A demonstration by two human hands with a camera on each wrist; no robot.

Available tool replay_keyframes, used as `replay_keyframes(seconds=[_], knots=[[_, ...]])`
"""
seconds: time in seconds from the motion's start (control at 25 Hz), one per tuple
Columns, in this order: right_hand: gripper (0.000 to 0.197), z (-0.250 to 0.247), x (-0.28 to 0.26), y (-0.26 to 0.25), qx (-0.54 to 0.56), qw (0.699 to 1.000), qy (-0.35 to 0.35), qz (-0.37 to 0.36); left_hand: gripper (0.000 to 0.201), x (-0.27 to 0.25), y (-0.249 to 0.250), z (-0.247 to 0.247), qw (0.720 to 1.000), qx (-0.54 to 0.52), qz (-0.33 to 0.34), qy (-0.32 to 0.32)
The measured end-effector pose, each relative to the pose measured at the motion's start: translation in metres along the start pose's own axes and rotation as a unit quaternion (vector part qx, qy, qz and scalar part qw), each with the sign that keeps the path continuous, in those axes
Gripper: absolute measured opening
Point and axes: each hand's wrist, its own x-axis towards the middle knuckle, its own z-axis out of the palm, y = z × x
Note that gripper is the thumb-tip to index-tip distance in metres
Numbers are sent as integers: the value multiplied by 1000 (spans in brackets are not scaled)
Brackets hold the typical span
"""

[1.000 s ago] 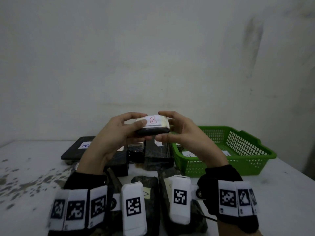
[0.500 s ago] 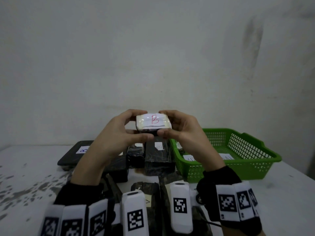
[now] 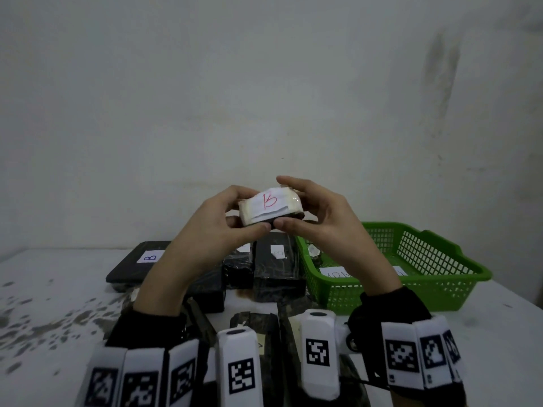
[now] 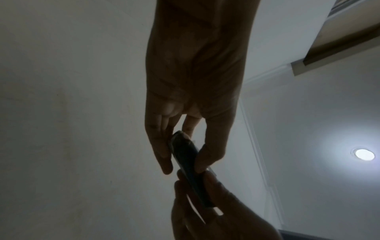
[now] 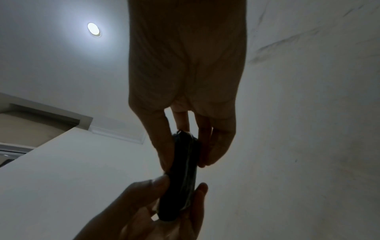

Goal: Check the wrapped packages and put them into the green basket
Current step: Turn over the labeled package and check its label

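Observation:
I hold a small dark wrapped package [image 3: 270,208] in the air in front of me, its white label with a red "B" tilted toward me. My left hand [image 3: 235,221] pinches its left end between thumb and fingers, and my right hand [image 3: 305,212] pinches its right end. In the left wrist view the package [image 4: 188,164] appears edge-on, as it does in the right wrist view [image 5: 183,170]. The green basket [image 3: 435,277] sits on the table to the right, below my right hand, with labelled packages lying inside.
Several dark wrapped packages [image 3: 277,268] lie on the white table [image 3: 44,295] below my hands; one flat package at the left [image 3: 141,262] bears a "B" label. More packages lie near my wrists. A bare wall stands close behind.
Both hands have lifted the package a little and tilted it, so its label now slants up to the right. The view has shifted slightly downward.

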Motion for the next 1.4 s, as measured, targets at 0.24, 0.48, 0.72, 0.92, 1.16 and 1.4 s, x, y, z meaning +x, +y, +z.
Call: replay_keyframes(seconds=[0.24, 0.48, 0.72, 0.92, 1.16, 1.4], knots=[[40, -12, -4, -2, -69, 997, 10, -8, 34, -4, 7, 0, 999, 45, 19, 14], [38, -9, -5, -3, -121, 992, 5, -26, 41, -2, 5, -1, 997, 76, 15, 24], [23, 2, -1, 1, -97, 992, 58, -56, 38, -2, 6, -1, 995, 78, 44, 52], [17, 2, 0, 2, -84, 994, 52, -44, 33, -2, 6, -1, 995, 73, 38, 52], [26, 1, -1, 0, -102, 995, 13, -5, 39, -4, 3, -9, 999, 35, -19, -9], [31, -2, -2, 0, -90, 996, -4, 8, 36, -5, 7, -5, 998, 46, -4, 34]])
